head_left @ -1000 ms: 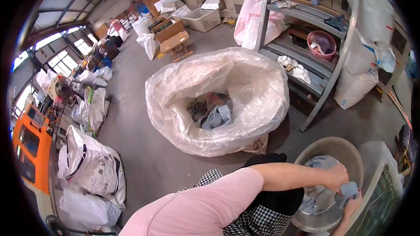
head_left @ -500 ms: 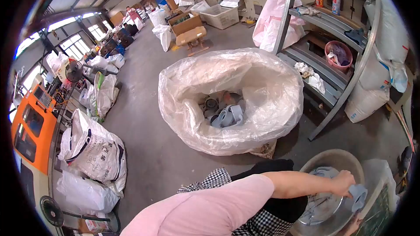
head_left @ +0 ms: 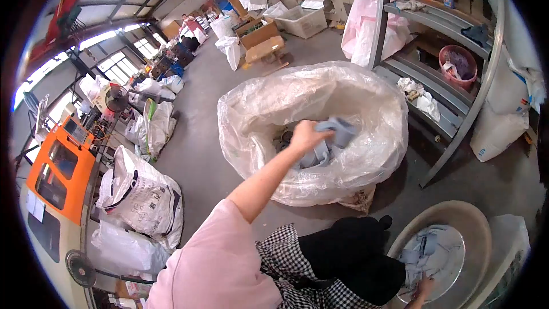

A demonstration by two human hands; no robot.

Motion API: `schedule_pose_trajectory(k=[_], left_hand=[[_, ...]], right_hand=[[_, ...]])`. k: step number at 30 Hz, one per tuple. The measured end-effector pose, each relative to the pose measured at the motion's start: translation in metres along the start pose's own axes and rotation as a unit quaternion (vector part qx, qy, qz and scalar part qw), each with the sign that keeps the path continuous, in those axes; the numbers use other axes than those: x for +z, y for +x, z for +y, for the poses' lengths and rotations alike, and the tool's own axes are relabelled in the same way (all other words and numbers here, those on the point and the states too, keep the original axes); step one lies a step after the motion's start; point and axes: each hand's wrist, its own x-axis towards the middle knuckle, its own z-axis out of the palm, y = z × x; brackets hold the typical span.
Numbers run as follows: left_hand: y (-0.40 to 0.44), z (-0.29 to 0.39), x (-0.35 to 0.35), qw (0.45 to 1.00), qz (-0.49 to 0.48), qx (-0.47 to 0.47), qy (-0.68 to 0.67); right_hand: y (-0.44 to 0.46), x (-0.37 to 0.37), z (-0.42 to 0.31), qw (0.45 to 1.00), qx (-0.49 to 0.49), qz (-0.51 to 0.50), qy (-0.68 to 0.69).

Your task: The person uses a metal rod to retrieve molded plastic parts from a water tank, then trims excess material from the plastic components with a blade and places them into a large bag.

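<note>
My left hand [head_left: 309, 137] is over the mouth of a large clear plastic bag [head_left: 257, 103], closed on a grey-blue plastic part [head_left: 343, 133] with a rounded, cup-like shape. Beneath it, more grey-blue parts [head_left: 317, 155] lie inside the bag, some hidden by my hand and forearm. At the lower right, my right hand [head_left: 424, 287] reaches into a wide basin [head_left: 477, 234]. Its fingers look drawn together beside similar grey parts [head_left: 426, 246] and thin pieces; what they hold, if anything, is too small to make out.
A metal rack [head_left: 423, 80] stands right of the bag, with spray cans and a pink basket [head_left: 457, 67]. White sacks [head_left: 143, 200] and an orange machine [head_left: 60, 166] line the left. A cardboard box [head_left: 254, 33] and white crate [head_left: 303, 22] sit behind. Another person is far back.
My left hand has moved from the basin to the bag, carrying the grey-blue part. My right hand has shifted from the basin's outer edge into it. The view has turned slightly.
</note>
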Motion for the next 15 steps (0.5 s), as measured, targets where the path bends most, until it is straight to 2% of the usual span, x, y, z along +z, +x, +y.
schedule_pose_trajectory(k=[1, 2, 3, 4, 5, 7, 8, 9, 10, 11, 13, 15], left_hand=[[0.011, -0.031, 0.001, 0.999, 0.033, -0.023, 0.028], [0.014, -0.044, -0.001, 0.997, 0.045, -0.043, 0.048], [0.023, -0.063, 0.004, 0.992, 0.048, -0.115, 0.016], [0.031, -0.078, 0.009, 0.981, 0.053, -0.186, -0.015], [0.035, -0.083, 0.016, 0.98, 0.055, -0.19, -0.008], [0.042, -0.084, 0.038, 0.957, 0.241, -0.079, 0.143], [0.04, -0.069, 0.042, 0.956, 0.239, -0.081, 0.151], [0.036, -0.054, 0.047, 0.971, 0.196, -0.027, 0.134], [0.033, -0.037, 0.052, 0.981, 0.153, 0.026, 0.113], [0.032, -0.028, 0.059, 0.98, 0.143, 0.079, 0.112], [0.024, 0.002, 0.072, 0.975, 0.125, 0.163, 0.084], [0.019, 0.017, 0.087, 0.988, 0.066, 0.13, 0.04]], right_hand=[[0.003, 0.006, -0.008, 0.998, -0.013, -0.025, -0.062], [0.011, 0.03, -0.017, 0.993, 0.048, 0.033, 0.104], [0.017, 0.046, -0.022, 0.954, 0.109, 0.088, 0.265], [0.022, 0.052, -0.032, 0.955, 0.11, 0.081, 0.264], [0.007, 0.042, -0.075, 0.954, 0.15, 0.082, 0.245], [0.005, 0.05, -0.096, 0.952, 0.192, 0.075, 0.225], [0.015, 0.062, -0.087, 0.985, 0.148, 0.032, 0.083], [0.025, 0.072, -0.079, 0.993, 0.099, -0.013, -0.061], [0.035, 0.08, -0.073, 0.977, 0.044, -0.056, -0.201], [0.042, 0.087, -0.068, 0.937, -0.013, -0.096, -0.335], [0.05, 0.094, -0.055, 0.875, -0.072, -0.133, -0.461], [0.037, 0.065, -0.069, 0.88, -0.177, -0.065, -0.436]])
